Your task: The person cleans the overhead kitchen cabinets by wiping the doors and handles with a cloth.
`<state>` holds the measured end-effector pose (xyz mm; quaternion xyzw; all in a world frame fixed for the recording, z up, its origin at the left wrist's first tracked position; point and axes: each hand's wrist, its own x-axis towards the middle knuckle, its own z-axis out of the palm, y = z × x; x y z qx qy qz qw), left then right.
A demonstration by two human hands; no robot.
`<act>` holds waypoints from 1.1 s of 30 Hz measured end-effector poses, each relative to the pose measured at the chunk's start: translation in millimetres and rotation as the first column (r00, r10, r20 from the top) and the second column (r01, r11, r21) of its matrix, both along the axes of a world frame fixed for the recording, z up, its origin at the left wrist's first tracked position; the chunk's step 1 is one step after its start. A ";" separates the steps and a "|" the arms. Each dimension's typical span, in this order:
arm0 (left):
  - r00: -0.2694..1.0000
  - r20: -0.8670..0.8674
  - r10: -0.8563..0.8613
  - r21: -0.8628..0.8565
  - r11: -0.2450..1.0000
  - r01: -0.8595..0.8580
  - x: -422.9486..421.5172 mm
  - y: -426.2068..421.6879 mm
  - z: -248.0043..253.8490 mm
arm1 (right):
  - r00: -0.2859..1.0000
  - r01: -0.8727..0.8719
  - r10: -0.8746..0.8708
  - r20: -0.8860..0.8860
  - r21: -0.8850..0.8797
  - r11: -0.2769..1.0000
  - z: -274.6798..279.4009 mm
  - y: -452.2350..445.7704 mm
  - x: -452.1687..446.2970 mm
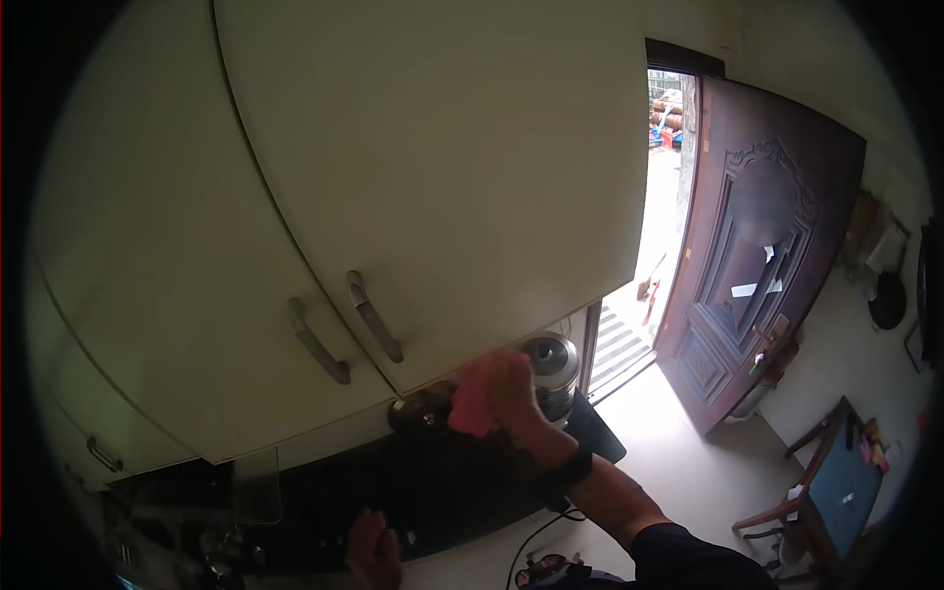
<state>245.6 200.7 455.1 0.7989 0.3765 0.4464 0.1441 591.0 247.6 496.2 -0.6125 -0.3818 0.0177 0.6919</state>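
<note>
Got a pink cloth (474, 401) bunched up in the right hand (511, 390), between a silver lidded pot (554, 364) and some shiny round thing (416, 414), near the lower edge of the cream cabinets (462, 187). Got the left hand (374, 553) down low by the dark counter (324, 503), with kinda bent fingers, honestly can't tell if holding anything

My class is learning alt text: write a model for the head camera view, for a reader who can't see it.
A person's right hand holds a pink cloth at the lower edge of a pale cabinet, near a metal pot. The left hand is lower, by a dark counter; a brown door stands open at right.
</note>
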 end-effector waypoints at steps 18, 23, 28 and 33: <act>1.000 0.011 0.026 0.054 0.998 -0.026 -2.3 4.4 6.0 | 0.997 -0.069 0.068 0.049 0.020 0.997 7.4 8.3 -44.4; 0.997 0.031 0.069 0.012 0.998 -0.069 -11.4 10.8 -1.2 | 0.964 0.149 -0.136 -0.230 0.040 0.988 20.4 -29.8 57.1; 0.995 -0.013 0.097 -0.032 0.995 -0.098 -13.7 0.7 -3.9 | 0.973 0.185 -0.166 -0.162 0.110 0.977 5.9 -16.5 51.0; 0.995 -0.022 0.095 -0.031 0.995 -0.095 -6.3 -6.0 5.1 | 0.957 0.095 -0.085 0.278 -0.025 0.995 -50.0 62.8 -92.6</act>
